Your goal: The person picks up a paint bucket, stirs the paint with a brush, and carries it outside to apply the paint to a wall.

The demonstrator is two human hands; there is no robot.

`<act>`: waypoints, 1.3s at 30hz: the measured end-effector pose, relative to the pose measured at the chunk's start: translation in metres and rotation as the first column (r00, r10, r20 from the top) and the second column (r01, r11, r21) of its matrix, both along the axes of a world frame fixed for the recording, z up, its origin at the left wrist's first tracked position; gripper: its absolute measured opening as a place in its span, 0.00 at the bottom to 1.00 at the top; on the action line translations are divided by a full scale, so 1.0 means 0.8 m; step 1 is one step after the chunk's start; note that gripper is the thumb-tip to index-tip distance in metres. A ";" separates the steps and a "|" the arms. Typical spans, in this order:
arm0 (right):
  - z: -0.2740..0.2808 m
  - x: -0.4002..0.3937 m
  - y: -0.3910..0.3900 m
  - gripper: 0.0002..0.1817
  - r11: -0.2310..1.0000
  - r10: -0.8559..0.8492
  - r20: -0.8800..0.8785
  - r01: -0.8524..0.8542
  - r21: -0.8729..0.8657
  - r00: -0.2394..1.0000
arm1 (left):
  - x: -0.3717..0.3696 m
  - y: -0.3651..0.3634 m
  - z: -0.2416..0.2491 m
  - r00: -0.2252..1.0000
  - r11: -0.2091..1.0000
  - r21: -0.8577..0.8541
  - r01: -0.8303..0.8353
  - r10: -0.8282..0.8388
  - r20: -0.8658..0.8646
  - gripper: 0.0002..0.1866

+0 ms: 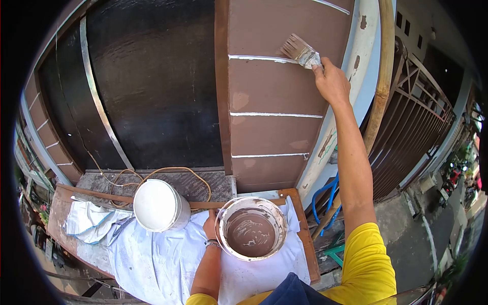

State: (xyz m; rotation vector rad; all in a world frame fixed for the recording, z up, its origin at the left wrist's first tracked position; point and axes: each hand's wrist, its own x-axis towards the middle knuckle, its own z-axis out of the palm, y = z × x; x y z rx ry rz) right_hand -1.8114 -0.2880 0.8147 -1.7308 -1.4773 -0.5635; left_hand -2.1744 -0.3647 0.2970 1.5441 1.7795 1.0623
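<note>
One paintbrush [303, 54] in the closed right grip [334, 84]: angling it over the brown wall [277, 86], holding near the bristles, probably for control. Resting the left grip [210, 226] beside the paint bucket [280, 229], perhaps for steadying; unable to tell if clasping it. Standing the paint bucket on the draped tabletop [307, 241], presumably for reach. Working beside a white bucket [157, 206], crowded rightward by a white pipe [364, 46] and bamboo pole [383, 86].

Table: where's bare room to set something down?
Widest patch: white sheet, near side of the white bucket, left of the left forearm. Narrow strip: right of the paint bucket, up to the table's wooden edge. Crowded: between the buckets, where the left hand sits, and around the crumpled bundle.
</note>
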 end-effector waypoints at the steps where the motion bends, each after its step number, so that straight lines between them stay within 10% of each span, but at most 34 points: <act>1: 0.000 -0.006 0.000 0.20 0.999 0.022 0.022 -0.023 0.024 1.000 | -0.001 0.001 -0.005 1.000 1.000 -0.001 -0.001 0.001 0.028 0.19; 13: 0.008 -0.010 -0.004 0.20 1.000 0.021 -0.003 -0.021 -0.020 1.000 | 0.009 -0.030 0.080 0.972 0.999 0.038 0.010 -0.001 -0.235 0.17; 39: 0.016 0.004 -0.009 0.22 0.998 -0.037 0.037 0.038 -0.040 0.999 | 0.007 -0.022 0.061 0.980 0.999 0.043 0.008 0.001 -0.199 0.16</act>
